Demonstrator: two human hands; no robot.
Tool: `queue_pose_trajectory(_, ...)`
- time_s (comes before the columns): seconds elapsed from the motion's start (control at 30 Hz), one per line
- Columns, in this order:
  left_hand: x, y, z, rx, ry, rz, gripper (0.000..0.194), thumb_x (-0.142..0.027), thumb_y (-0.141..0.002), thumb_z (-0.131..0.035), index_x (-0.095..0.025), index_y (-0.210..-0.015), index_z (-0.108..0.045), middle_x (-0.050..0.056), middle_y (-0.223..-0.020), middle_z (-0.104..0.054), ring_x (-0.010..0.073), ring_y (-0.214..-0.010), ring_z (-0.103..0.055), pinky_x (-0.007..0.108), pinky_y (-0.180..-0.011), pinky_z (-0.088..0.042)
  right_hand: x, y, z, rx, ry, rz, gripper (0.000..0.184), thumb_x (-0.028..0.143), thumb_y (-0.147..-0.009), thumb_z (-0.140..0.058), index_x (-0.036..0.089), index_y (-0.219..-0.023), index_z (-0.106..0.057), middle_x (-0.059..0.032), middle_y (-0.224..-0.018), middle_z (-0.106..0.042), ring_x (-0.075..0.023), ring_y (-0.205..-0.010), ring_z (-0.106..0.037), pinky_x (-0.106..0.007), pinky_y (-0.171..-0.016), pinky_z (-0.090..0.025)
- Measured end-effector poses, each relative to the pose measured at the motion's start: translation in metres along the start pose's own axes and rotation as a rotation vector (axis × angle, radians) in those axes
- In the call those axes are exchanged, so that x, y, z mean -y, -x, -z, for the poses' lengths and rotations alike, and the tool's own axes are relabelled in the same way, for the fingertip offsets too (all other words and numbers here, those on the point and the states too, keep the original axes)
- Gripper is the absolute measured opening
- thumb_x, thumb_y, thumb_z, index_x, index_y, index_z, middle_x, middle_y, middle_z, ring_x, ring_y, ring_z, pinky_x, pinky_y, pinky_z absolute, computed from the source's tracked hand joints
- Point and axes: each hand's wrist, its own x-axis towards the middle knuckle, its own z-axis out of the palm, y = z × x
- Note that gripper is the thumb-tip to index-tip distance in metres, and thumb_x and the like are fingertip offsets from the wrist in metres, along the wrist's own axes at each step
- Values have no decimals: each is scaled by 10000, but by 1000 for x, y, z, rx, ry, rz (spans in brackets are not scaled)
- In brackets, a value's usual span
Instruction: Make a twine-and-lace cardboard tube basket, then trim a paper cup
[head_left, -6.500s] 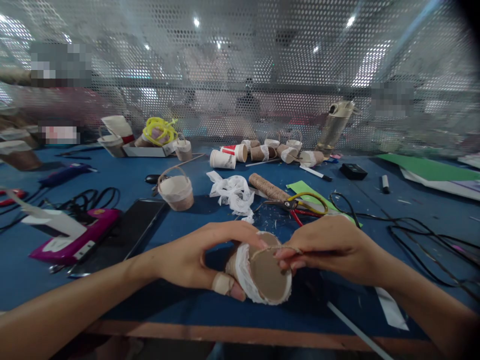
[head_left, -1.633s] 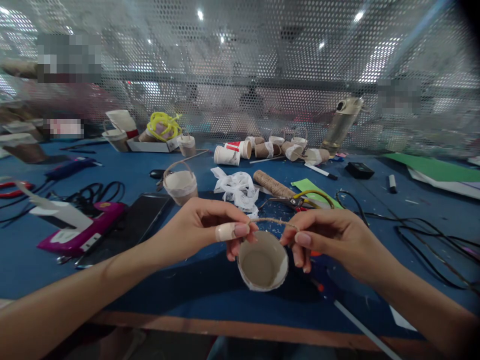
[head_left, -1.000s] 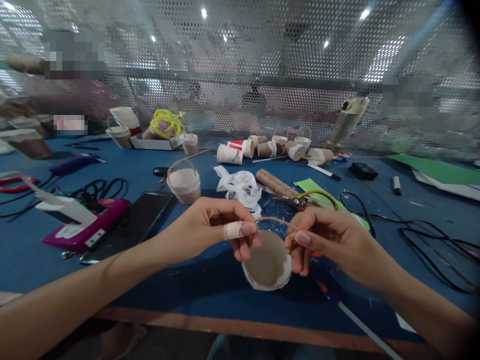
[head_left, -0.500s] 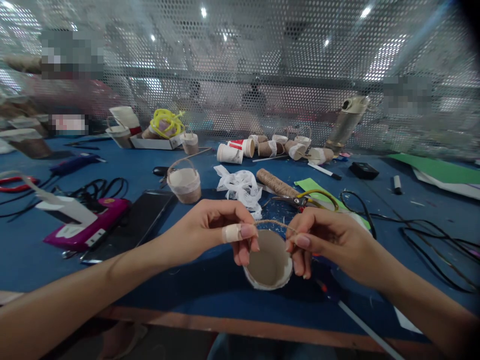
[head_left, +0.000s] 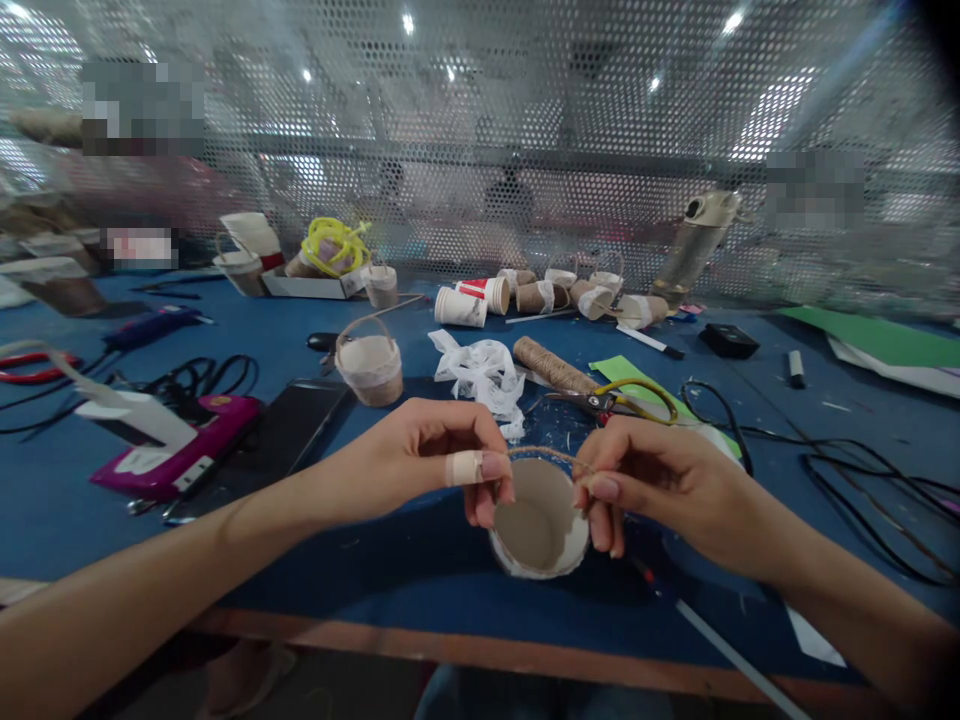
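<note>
Currently, the left hand [head_left: 435,450] and right hand [head_left: 660,470] are pinching a string [head_left: 544,453] at the rim of a cup [head_left: 538,525], lower centre of the frame; uneven tugging could be skewing the string.

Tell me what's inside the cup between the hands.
Inside the cup, its inner wall and round bottom show. The left hand covers part of the left side, the right hand some of the right rim; what lies behind them cannot be seen.

A white-rimmed cup [head_left: 536,525], tan inside, sits mouth-up, thin brown twine [head_left: 546,453] arching by its far rim.
</note>
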Motion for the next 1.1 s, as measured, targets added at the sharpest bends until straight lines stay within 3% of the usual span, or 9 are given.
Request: queue_pose_trajectory(1.1, -1, 0, 12, 40, -291, -64, 118, -216, -905, -693, -114, -892, -750, 82, -831, -726, 139, -711, -674, 222, -681, -570, 0, 2, 3, 35, 151, -16, 143, 307, -976, -623, 173, -933, -647, -46, -836, -706, -146, -749, -686, -260, -698, -577)
